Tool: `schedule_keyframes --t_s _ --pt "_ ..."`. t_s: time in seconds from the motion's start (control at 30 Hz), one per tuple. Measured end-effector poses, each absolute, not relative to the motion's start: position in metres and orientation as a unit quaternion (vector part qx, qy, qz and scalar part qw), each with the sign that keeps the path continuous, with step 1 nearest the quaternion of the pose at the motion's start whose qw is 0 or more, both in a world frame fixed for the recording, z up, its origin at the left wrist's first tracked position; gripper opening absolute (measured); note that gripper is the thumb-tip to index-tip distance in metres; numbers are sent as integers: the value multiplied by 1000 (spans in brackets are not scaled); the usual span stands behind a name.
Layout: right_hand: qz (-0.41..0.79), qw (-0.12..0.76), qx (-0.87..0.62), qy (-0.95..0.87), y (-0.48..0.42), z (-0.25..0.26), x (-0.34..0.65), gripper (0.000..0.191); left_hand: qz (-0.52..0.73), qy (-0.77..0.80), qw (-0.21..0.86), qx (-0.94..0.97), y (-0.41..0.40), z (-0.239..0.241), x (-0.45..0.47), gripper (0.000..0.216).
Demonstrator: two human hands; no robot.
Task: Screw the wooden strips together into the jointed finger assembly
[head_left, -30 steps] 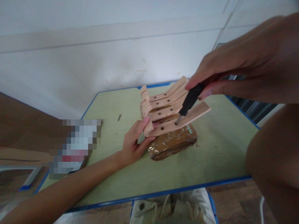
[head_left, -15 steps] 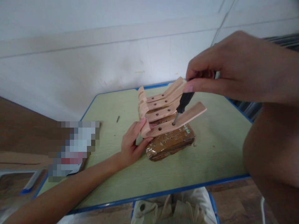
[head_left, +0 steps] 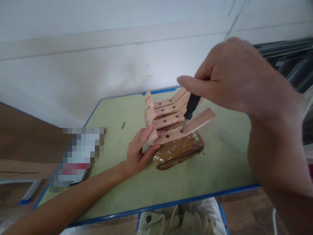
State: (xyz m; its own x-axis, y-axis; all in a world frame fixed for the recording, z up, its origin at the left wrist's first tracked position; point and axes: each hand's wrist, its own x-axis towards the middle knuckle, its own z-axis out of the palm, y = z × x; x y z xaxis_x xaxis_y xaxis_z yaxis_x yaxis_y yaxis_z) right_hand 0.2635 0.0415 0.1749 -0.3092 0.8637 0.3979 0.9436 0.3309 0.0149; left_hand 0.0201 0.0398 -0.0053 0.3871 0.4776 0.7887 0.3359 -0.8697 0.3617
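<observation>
**Screwdriver tip set in the nearest wooden slat**

Head view: the right hand (head_left: 234, 76) is closed around the black handle of a screwdriver (head_left: 191, 106), forefinger stretched out to the left over the top of it. Below the grip the tool slants down and leftward, its metal tip sitting at a hole in the nearest wooden slat (head_left: 182, 127). Whether a screw sits in that hole is too small to tell.

The left hand (head_left: 138, 151) is curled around the slat's upturned end, to the lower left of the screwdriver tip, fingers up against the curved back of the wood and thumb below it. Behind the held slat, away from the grip, three more slats (head_left: 168, 112) of the same curved shape lie stacked in a fan, each with drilled holes.

Beneath them all, directly under the tip, is a brown block wrapped in glossy tape (head_left: 179, 150), resting on the green desk (head_left: 215, 163) with its blue edge. A small dark screw or nail (head_left: 123, 125) lies on the desk well left of the left hand. A pixelated patch (head_left: 78, 153) sits at the desk's left edge.
</observation>
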Motion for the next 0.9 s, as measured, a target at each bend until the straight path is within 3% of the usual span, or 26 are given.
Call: schedule_keyframes --t_s 0.17,0.47,0.6,0.77,0.9 --pt "-132 170 -609 -764 43 170 261 58 502 222 63 833 39 -2 21 65" --pt "-61 230 -479 -845 43 163 250 44 495 221 73 837 36 3 20 64" --pt "85 364 -436 -819 36 173 261 33 492 212 98 839 37 3 18 64" --pt "142 588 -417 -678 48 163 303 17 490 216 92 840 36 2 18 63" --pt "221 651 -442 -577 76 118 341 17 483 251 59 837 34 2 18 60"
